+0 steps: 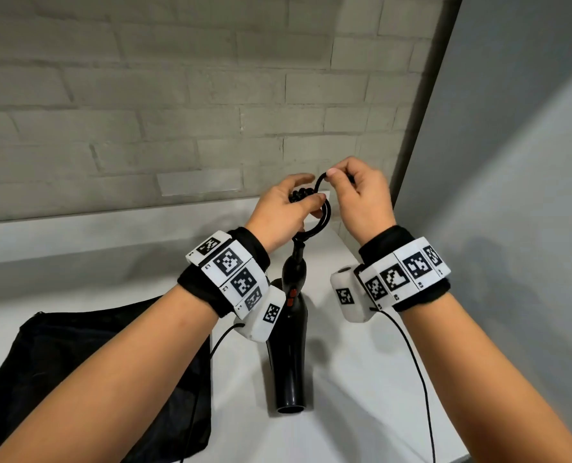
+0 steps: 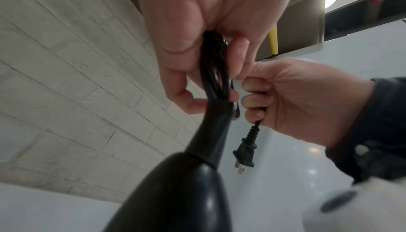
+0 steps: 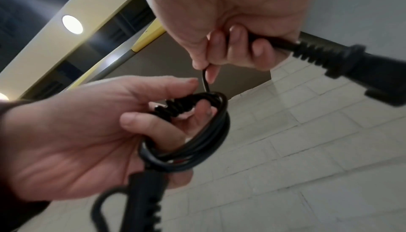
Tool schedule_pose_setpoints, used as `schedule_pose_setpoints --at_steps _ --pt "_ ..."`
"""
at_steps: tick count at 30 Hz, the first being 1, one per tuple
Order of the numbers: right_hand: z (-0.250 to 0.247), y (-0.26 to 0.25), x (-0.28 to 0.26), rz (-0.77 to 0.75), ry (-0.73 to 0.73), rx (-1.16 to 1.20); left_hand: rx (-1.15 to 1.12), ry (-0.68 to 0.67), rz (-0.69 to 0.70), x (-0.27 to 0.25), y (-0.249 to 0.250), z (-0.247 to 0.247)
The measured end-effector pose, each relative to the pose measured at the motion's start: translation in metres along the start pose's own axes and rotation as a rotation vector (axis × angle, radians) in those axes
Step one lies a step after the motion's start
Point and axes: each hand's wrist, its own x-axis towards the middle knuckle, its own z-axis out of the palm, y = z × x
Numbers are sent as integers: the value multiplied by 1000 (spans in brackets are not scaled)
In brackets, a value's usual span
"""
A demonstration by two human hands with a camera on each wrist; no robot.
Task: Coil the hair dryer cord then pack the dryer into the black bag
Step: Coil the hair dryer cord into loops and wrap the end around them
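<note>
We saw the hair dryer point(image 1: 291, 355) hanging nozzle-down over the white surface point(image 1: 354, 379), held up by its cord point(image 1: 321, 212), which was wound into a small coil above the handle. The left hand point(image 1: 283, 212) gripped that coil, fingers curled through the loops. The right hand point(image 1: 361, 198) pinched the cord's free end between thumb and forefinger, the other fingers curled round it, with the plug point(image 2: 245, 154) dangling below the fist. The black bag point(image 1: 87, 369) lay on the surface at the left, apart from the dryer.

Brick-walled point(image 1: 144, 95) room, white counter point(image 1: 361, 379)
</note>
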Motion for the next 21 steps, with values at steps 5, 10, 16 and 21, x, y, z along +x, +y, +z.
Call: schedule_pose_setpoints --at_steps 5,10,16,21 --pt "0 3 -22 -20 -8 162 -27 4 -1 3 0 -3" --pt "2 22 -46 -70 -78 29 -162 170 -60 9 -8 -8" --pt "0 51 -52 -1 -233 -115 -304 234 -43 6 -10 -10" --pt "0 63 -54 -27 -157 -378 -329 280 -26 5 -13 -13"
